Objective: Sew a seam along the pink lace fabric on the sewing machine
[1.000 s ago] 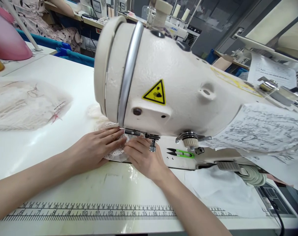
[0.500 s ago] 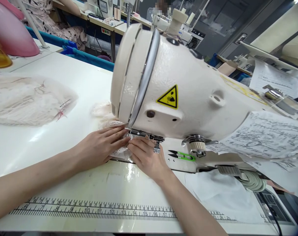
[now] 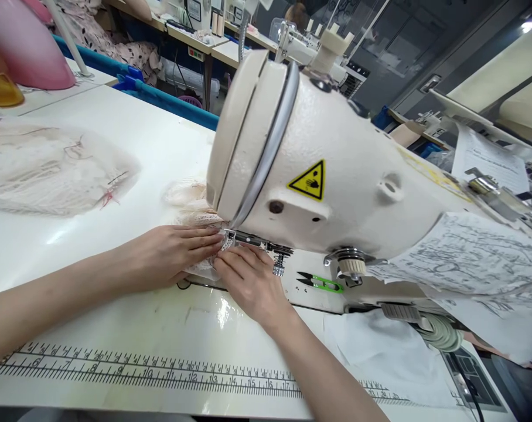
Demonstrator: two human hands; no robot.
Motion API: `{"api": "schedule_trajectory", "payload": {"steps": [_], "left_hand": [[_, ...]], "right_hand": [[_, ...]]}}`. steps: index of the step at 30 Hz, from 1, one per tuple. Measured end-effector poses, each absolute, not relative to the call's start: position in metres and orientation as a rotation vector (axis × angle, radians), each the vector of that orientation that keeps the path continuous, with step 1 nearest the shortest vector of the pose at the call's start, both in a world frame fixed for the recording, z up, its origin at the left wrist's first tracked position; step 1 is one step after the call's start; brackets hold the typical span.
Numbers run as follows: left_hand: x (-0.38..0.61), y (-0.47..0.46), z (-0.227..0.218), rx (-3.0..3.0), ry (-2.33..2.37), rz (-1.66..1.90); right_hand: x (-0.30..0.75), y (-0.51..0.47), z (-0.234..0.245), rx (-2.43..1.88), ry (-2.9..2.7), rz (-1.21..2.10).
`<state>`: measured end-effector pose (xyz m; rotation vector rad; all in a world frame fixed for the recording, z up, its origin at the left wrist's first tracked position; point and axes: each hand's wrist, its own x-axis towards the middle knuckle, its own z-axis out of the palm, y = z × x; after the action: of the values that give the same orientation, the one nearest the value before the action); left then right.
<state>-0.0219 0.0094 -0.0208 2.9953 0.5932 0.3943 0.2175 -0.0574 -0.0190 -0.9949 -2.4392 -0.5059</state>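
Note:
A cream sewing machine (image 3: 336,176) fills the middle of the view, its head over the white table (image 3: 116,310). A piece of white lace fabric (image 3: 191,202) lies under the machine's head. My left hand (image 3: 171,255) lies flat on the lace, fingers stretched toward the presser foot. My right hand (image 3: 248,278) sits just right of it, fingertips pressing the lace edge beside the foot. The needle area is hidden behind the machine head.
Green thread snips (image 3: 321,283) lie on the machine bed right of my hands. A heap of pale lace (image 3: 50,170) rests at the left. A printed ruler (image 3: 160,375) runs along the table's front. Papers (image 3: 468,252) hang on the machine's right. Other sewing stations stand behind.
Both hands have slid slightly left along with the lace, staying pressed on it. The camera has shifted, so the machine sits further right in view.

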Motion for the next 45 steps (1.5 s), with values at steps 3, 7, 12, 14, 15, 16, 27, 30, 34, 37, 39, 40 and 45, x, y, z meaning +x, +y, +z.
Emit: {"api": "schedule_trajectory", "payload": {"steps": [3,7,12,14,15,16,27,30,34,37,39,40,45], "left_hand": [[-0.022,0.01,-0.021,2.987,0.605,0.417],[-0.022,0.009,-0.023,2.993,0.627,0.451],[-0.02,0.004,-0.027,3.015,0.662,0.459],[-0.02,0.003,-0.029,3.017,0.676,0.474],[-0.02,0.002,-0.03,3.013,0.693,0.49],[-0.02,0.002,-0.03,3.006,0.71,0.502],[-0.009,-0.013,-0.044,3.15,0.87,0.648],[-0.007,-0.015,-0.038,3.167,0.817,0.61],[-0.007,-0.018,-0.032,3.16,0.832,0.637],[-0.005,-0.021,-0.036,3.173,0.863,0.703],[-0.004,-0.022,-0.039,3.158,0.858,0.711],[-0.004,-0.023,-0.041,3.146,0.865,0.716],[-0.003,-0.025,-0.041,3.106,0.916,0.731]], "right_hand": [[0.213,-0.058,-0.019,-1.015,-2.42,-0.48],[0.21,-0.06,-0.019,-1.073,-2.415,-0.441],[0.21,-0.059,-0.018,-1.03,-2.398,-0.461],[0.211,-0.058,-0.018,-0.993,-2.397,-0.482],[0.211,-0.058,-0.018,-0.979,-2.397,-0.486],[0.211,-0.058,-0.018,-0.97,-2.398,-0.486],[0.216,-0.06,-0.019,-1.004,-2.429,-0.429],[0.218,-0.06,-0.018,-1.04,-2.439,-0.428],[0.22,-0.062,-0.016,-1.091,-2.463,-0.442],[0.222,-0.062,-0.014,-1.091,-2.467,-0.467],[0.223,-0.062,-0.013,-1.08,-2.46,-0.479],[0.223,-0.062,-0.013,-1.078,-2.452,-0.48],[0.226,-0.062,-0.015,-1.102,-2.429,-0.468]]}}
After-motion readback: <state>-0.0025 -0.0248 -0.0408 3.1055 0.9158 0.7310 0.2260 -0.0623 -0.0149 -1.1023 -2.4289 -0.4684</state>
